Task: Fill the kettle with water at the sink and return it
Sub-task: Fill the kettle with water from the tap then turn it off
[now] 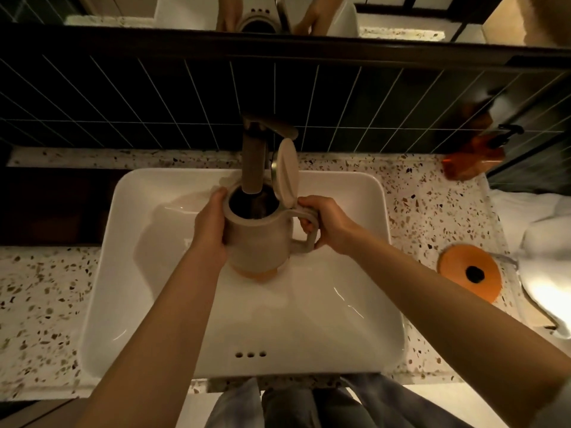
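Observation:
I hold a beige kettle (258,239) with an orange bottom over the white sink (355,319). Its lid (287,171) stands hinged open, upright. The faucet spout (253,162) reaches down into the kettle's dark mouth; I cannot tell whether water runs. My left hand (210,223) is wrapped around the kettle's left side. My right hand (324,220) grips the handle on the right.
An orange round kettle base (469,273) with a black centre lies on the speckled counter (40,298) to the right of the sink. An orange bottle (475,159) stands at the back right by the dark tiled wall. White cloth (543,242) lies at the far right.

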